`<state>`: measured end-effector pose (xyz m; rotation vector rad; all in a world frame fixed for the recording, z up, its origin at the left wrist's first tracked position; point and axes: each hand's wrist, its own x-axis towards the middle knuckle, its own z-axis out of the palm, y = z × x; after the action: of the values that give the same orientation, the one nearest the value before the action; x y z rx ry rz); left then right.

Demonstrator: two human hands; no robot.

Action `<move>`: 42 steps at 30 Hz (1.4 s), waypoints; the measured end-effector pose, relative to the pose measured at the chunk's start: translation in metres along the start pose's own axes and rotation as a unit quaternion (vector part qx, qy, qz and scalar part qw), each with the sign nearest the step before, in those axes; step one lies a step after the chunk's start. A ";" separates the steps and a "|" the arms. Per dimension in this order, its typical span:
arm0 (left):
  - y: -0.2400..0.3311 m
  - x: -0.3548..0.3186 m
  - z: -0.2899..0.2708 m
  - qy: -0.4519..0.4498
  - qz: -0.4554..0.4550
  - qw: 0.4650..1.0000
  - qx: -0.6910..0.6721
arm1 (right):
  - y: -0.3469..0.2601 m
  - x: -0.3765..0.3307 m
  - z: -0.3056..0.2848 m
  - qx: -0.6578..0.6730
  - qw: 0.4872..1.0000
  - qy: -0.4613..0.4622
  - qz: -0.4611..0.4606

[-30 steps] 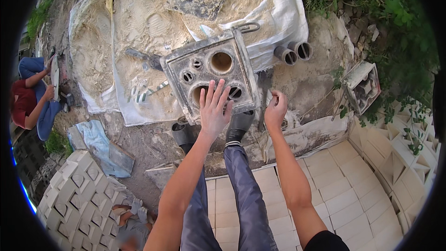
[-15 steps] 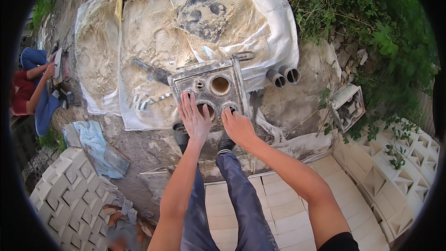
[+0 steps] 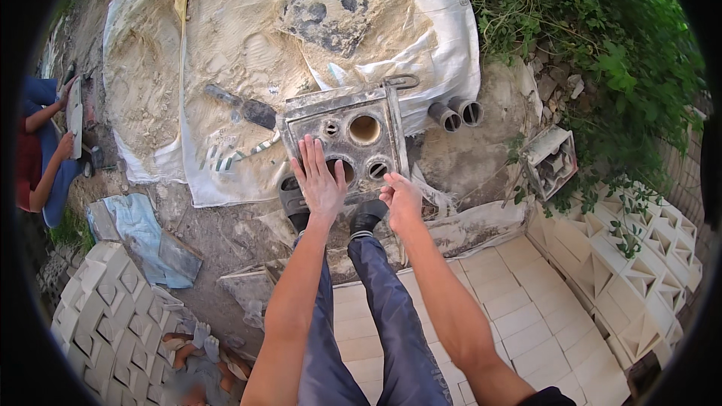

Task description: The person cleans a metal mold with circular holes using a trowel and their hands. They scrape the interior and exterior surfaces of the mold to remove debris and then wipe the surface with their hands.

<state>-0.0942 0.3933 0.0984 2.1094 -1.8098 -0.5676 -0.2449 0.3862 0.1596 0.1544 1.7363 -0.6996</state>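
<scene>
A worn, powder-dusted square mould frame point(image 3: 398, 131) with a metal plate point(image 3: 344, 134) inside stands in front of my feet. Round holes of two sizes pierce the plate, and a bar crosses the small one near its right corner. My left hand point(image 3: 323, 184) lies open over the plate's near side, fingers stretched out and partly covering a large hole. Just right of the small barred hole, my right hand point(image 3: 402, 199) hovers off the plate with its fingers curled in. Whatever it may hold is hidden.
Beyond the frame, sandy powder point(image 3: 241, 37) covers white sheets, with a trowel point(image 3: 258, 113) on it. Two dark pipes point(image 3: 457, 115) lie to the right. Pale blocks are stacked left point(image 3: 113, 316) and right point(image 3: 624, 271). Another person point(image 3: 45, 150) sits at far left; one more is at lower left.
My right hand has drawn back and right from the small hole, uncovering it. The left hand remains over the plate. The view has shifted slightly.
</scene>
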 end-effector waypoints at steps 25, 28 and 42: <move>0.045 0.079 0.039 -0.120 0.226 0.962 0.095 | 0.037 0.038 0.056 -0.051 0.968 0.239 -0.051; 0.040 0.078 0.035 -0.116 0.228 0.962 0.096 | 0.038 0.037 0.054 -0.180 0.948 0.255 -0.059; 0.042 0.076 0.041 -0.133 0.221 0.962 0.090 | 0.044 0.041 0.041 -0.151 0.968 0.198 -0.021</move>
<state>-0.1408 0.3127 0.0744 1.7018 -2.4725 -0.6069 -0.2025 0.3896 0.1001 0.0481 2.2135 -0.4435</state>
